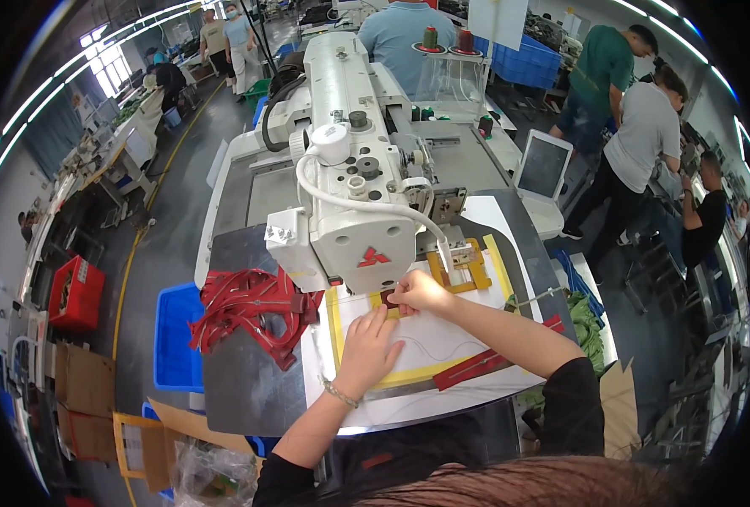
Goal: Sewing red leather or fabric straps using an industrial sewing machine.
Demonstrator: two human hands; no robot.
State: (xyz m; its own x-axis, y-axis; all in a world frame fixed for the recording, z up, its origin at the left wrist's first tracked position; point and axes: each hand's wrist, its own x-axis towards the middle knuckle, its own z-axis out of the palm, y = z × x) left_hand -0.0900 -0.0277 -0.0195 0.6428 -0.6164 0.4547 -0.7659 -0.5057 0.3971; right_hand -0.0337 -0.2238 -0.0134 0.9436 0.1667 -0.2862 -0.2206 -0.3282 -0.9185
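Observation:
A white sewing machine head (354, 228) stands over a white sheet (426, 342) edged with yellow tape. My left hand (371, 348) lies on the sheet, fingers stretched out toward a yellow-framed slot below the machine head. At that slot my right hand (423, 294) has its fingers pinched at a small dark red piece (388, 298), partly hidden by the fingers. Right of the hands, a yellow clamp frame (468, 272) sits near the needle area. One red zipper strip (475, 369) lies across the sheet's right front, partly beneath my right forearm.
Red zipper strips (257, 308) are heaped on the table's left side. A blue bin (179, 338) stands beside the table, with an open cardboard box (172, 448) in front. Green fabric (585, 325) and a tilted screen (546, 167) are to the right. Other people work farther back.

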